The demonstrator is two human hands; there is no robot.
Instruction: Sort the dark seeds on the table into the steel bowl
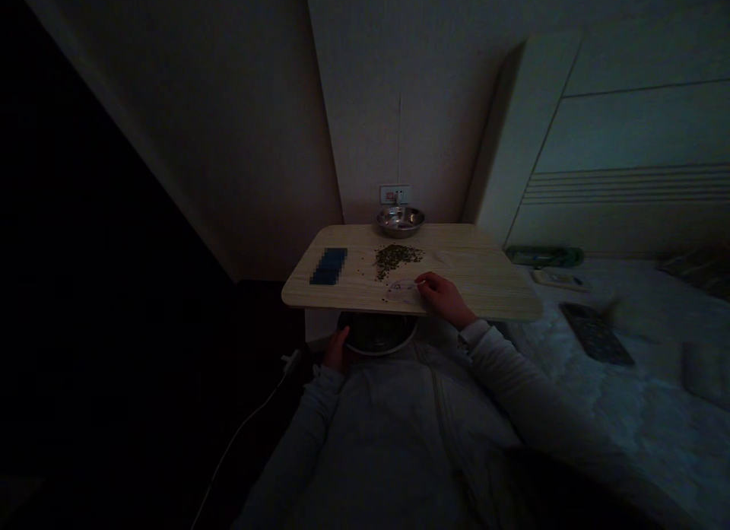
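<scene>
Below the table's front edge, my left hand [338, 350] grips the rim of a round, dark-looking bowl [379, 336] with a pale edge. The table hides the bowl's far side. On the tabletop, my right hand [442, 296] pinches a thin, see-through piece [404, 288] with a rounded edge; its exact kind is too dim to make out. Just beyond it lies a loose pile of small greenish beans or seeds [396, 258], with a few strays scattered toward the front edge. A shiny metal bowl [400, 221] stands at the back of the table.
A blurred blue rectangle [329, 266] lies at the left on the small wooden table [484, 279]. Behind is a wall socket [395, 194]. A bed [655, 408] with several items is on the right. A white cable [245, 423] runs down at the left. The room is dim.
</scene>
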